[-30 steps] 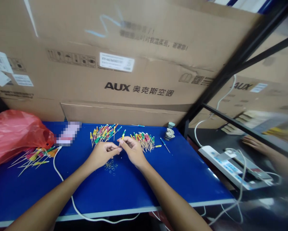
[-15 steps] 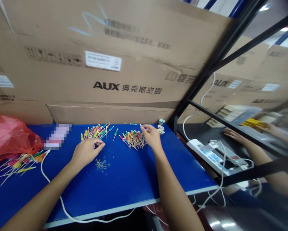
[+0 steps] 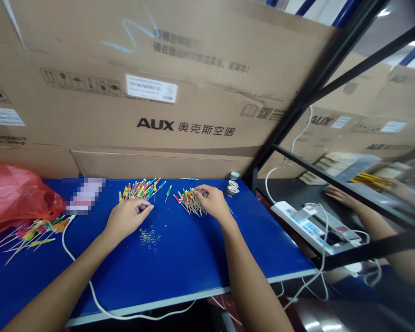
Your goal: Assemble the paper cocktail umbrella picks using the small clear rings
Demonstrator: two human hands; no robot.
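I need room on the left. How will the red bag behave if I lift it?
The red bag looks like thin, creased plastic, so it is probably floppy. Its puffed shape hints that it is light for its size, though its contents are unclear. Picks lie along its lower edge, so pushing it might scatter them.

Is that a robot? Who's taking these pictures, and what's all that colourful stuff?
No robot here! These are a person's bare hands. One camera, worn on their head, takes all the pictures, looking forward and down.

On the blue table are two bunches of sticks with colourful tops, one on the left and one on the right. Nearer the person lie little see-through rings. A red bag sits at the far left.

The left hand is by the left bunch, with nothing seen in it. The right hand is at the right bunch, but its fingers hide whether it holds a stick.
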